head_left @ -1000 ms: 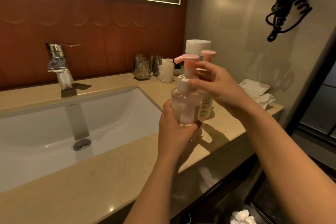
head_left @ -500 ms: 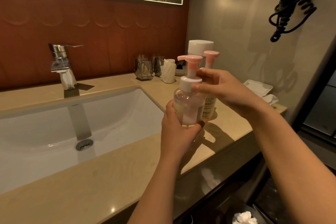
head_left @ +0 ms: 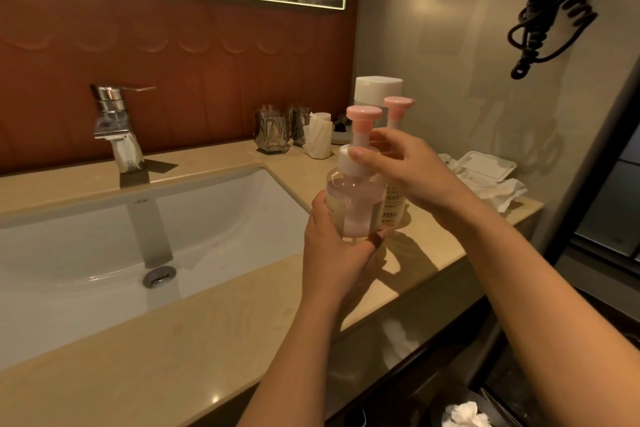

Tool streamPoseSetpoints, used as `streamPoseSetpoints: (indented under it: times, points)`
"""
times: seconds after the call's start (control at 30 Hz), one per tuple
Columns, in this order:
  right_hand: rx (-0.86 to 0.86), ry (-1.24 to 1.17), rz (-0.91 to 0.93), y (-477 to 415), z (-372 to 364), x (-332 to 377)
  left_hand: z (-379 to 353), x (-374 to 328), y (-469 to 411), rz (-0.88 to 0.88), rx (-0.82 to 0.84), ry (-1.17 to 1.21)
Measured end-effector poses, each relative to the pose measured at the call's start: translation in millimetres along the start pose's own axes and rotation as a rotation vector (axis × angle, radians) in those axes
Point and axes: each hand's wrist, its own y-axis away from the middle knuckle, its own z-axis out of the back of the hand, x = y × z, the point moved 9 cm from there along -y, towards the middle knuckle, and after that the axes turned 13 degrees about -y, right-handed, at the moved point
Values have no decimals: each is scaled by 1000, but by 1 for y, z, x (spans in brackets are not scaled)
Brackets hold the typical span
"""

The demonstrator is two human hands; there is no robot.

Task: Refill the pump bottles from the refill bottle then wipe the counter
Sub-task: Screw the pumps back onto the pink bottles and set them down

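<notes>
Beige stone worktop [head_left: 207, 340], with white sink basin [head_left: 104, 253] set in at 9 o'clock of frame centre. Against the wall at 1 o'clock stands the white-capped refill bottle [head_left: 378, 87]; just in front of it, the second pump bottle [head_left: 393, 208], pink head. Near centre, right of the basin, the clear pump bottle [head_left: 353, 204] holds pink liquid, pump head upright. The left hand [head_left: 332, 253] grasps its lower body from 6 o'clock; the right hand [head_left: 408, 170] pinches its white collar from 3 o'clock

I count two pump bottles: the near pump bottle [head_left: 353, 204] and the far pump bottle [head_left: 394, 213]. One white-capped refill bottle [head_left: 378, 87]. Two glass tumblers: front tumbler [head_left: 272, 133], rear tumbler [head_left: 299, 121]. One tap [head_left: 116, 125]. One basin [head_left: 104, 236].
</notes>
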Motion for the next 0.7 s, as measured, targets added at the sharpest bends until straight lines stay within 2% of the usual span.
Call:
streamPoseSetpoints:
  times: [0.43, 0.7]
  points:
    - [166, -54, -31, -4, -7, -5, 0, 2, -2, -15, -14, -41]
    - [146, -42, 8, -7, -9, -3, 1, -1, 0, -28, -9, -2]
